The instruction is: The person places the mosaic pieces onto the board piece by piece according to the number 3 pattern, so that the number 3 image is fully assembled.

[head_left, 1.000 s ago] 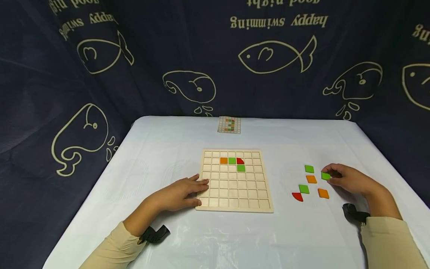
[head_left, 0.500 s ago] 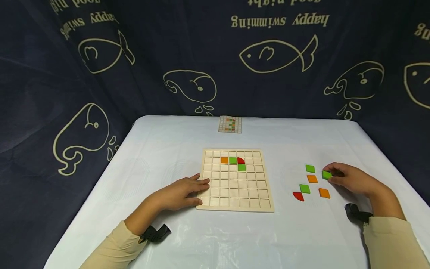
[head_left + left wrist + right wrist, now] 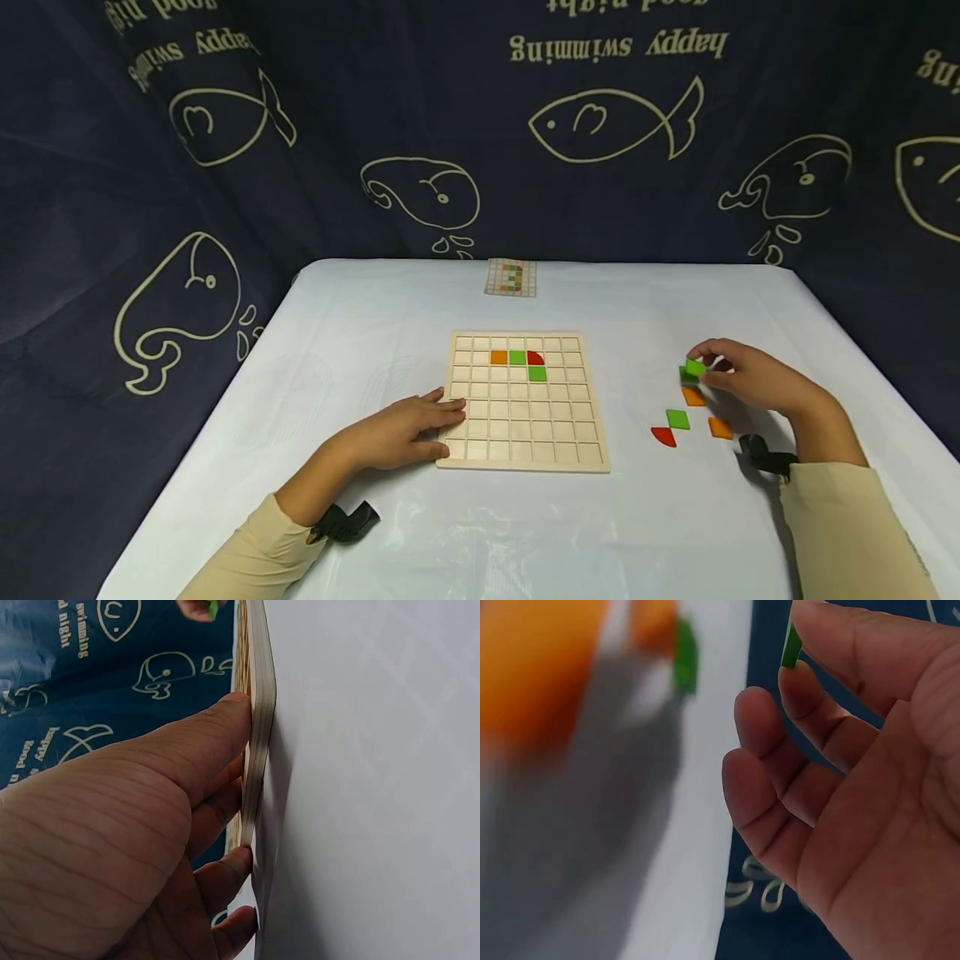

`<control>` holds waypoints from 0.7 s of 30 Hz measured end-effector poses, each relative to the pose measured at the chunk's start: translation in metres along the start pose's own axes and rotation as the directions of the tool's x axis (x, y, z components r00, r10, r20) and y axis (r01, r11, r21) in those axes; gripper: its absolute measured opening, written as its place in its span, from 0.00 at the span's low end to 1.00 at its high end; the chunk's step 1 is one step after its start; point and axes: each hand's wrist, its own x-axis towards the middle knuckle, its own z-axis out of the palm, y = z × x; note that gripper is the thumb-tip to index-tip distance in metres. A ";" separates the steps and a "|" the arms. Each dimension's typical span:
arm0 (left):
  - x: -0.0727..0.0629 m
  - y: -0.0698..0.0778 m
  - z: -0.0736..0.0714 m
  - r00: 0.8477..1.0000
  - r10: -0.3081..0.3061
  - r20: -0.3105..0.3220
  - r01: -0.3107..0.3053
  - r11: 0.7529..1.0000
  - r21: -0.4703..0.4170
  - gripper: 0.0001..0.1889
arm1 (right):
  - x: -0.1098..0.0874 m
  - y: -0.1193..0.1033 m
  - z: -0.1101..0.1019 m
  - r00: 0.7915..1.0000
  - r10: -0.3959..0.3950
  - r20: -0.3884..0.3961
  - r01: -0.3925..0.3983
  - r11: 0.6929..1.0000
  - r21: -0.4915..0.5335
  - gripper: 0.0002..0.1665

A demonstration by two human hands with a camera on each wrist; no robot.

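While the left hand (image 3: 405,429) rests spread fingers on a board (image 3: 498,412) bearing four tiles (image 3: 517,357), the right hand (image 3: 753,379) pinches one green tile (image 3: 697,367) near five loose ones (image 3: 677,419), toward the tabletop's (image 3: 375,304) right edge.

Pinching a green tile (image 3: 696,367) in the right grip (image 3: 752,377), over another green square (image 3: 687,380); resting the left grip (image 3: 403,432) on the wooden board (image 3: 521,411), at left.

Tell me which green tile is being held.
The held tile, pinched in the right hand; the other green tiles lie flat, two on the table and two on the board.
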 end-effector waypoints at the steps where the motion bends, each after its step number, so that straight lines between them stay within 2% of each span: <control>1: 0.000 0.000 0.000 1.000 -0.004 0.002 0.004 1.000 -0.002 0.29 | 0.003 -0.006 0.001 1.000 -0.015 -0.003 0.015 1.000 0.001 0.19; 11: -0.001 -0.002 0.001 1.000 -0.009 0.000 0.009 1.000 -0.007 0.29 | 0.037 -0.068 0.027 0.993 -0.113 -0.016 0.113 0.993 0.017 0.16; 16: 0.000 -0.002 0.001 1.000 -0.008 -0.001 0.008 1.000 -0.015 0.29 | 0.049 -0.091 0.041 0.980 -0.199 -0.014 0.199 0.979 0.040 0.15; 21: -0.001 -0.003 0.001 1.000 -0.021 0.001 0.021 1.000 -0.017 0.30 | 0.061 -0.115 0.054 0.968 -0.249 0.020 0.248 0.967 0.060 0.16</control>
